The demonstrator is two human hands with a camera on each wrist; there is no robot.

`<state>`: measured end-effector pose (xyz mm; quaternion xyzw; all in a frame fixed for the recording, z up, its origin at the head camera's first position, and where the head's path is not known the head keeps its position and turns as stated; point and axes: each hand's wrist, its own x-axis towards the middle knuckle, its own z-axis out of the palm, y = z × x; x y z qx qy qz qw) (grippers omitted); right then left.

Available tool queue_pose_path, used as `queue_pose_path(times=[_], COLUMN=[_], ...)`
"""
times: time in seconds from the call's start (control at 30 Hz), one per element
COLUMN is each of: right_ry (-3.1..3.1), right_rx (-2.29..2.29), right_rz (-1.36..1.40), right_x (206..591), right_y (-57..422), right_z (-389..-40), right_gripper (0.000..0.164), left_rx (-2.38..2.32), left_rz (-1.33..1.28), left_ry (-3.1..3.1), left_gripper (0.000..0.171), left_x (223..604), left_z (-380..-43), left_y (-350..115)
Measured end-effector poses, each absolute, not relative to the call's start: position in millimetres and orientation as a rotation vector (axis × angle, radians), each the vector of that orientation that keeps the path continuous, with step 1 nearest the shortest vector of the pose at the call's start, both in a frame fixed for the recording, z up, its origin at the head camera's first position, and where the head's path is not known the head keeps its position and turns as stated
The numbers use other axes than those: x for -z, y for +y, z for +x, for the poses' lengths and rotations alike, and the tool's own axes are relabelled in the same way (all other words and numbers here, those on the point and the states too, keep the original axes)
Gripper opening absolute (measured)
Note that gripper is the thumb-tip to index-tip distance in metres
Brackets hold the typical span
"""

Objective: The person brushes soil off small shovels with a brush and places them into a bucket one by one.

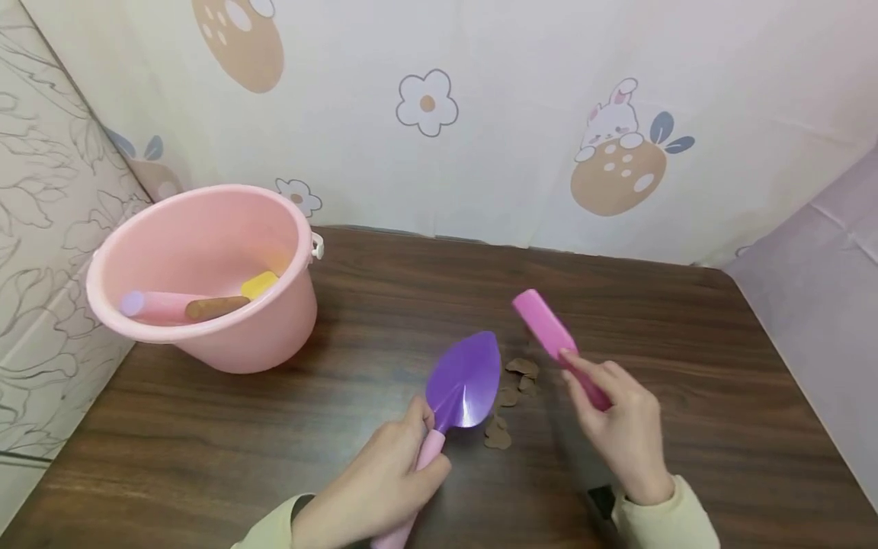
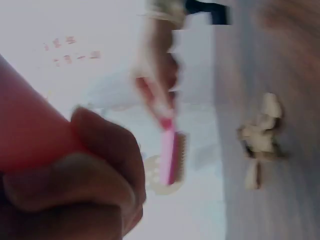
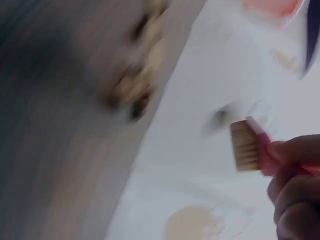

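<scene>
My left hand (image 1: 384, 473) grips the pink handle of a toy trowel (image 1: 468, 377) with a shiny purple blade, held over the table. Just right of the blade, thin, irregular brown pieces (image 1: 523, 367) lie on the wood; their material cannot be told. My right hand (image 1: 627, 423) holds a pink brush (image 1: 545, 322) by its handle, raised to the right of the pieces. Tan bristles on the brush (image 3: 245, 146) show in the right wrist view, apart from the table. In the left wrist view, fingers (image 2: 100, 165) wrap round the trowel's handle (image 2: 35, 125).
A pink bucket (image 1: 254, 343) stands on the left of the dark wooden table (image 1: 391, 282). Inside it are a pink-and-lilac rod, a brown stick (image 1: 216, 307) and a yellow item (image 1: 259, 285). A printed curtain (image 1: 507, 168) hangs along the back edge.
</scene>
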<state>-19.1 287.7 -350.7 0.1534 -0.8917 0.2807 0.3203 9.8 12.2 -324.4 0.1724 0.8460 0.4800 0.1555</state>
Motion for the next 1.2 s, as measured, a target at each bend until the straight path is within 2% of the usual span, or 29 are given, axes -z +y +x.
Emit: queue_pose_path(times=[0.13, 0.53, 0.77, 0.93, 1.2], right_ry=[-2.412, -2.362, -2.196, -2.158, -2.143], right_rx=[-0.797, -0.966, -1.098, -1.142, -1.062], right_rz=[0.324, 0.398, 0.768, 0.975, 1.006], right_x=[353.6, 351.8, 348.8, 349.8, 352.5], right_y=[299.1, 283.8, 258.2, 243.4, 247.3], right_z=[-17.0, -6.8, 0.7, 4.2, -0.4], right_gripper=[0.035, 0.042, 0.023, 0.023, 0.025], left_rx=[-1.381, -1.359, -1.355, -1.351, -1.326], left_rz=[0.454, 0.444, 0.472, 0.499, 0.532], left_ry=[2.446, 2.444, 2.464, 2.477, 2.481], left_gripper=[0.025, 0.024, 0.023, 0.025, 0.022], left_x=[318.8, 323.7, 325.8, 326.4, 322.7], left_z=[8.6, 6.1, 3.8, 3.9, 11.1], left_y=[8.9, 10.8, 15.0, 18.4, 16.8])
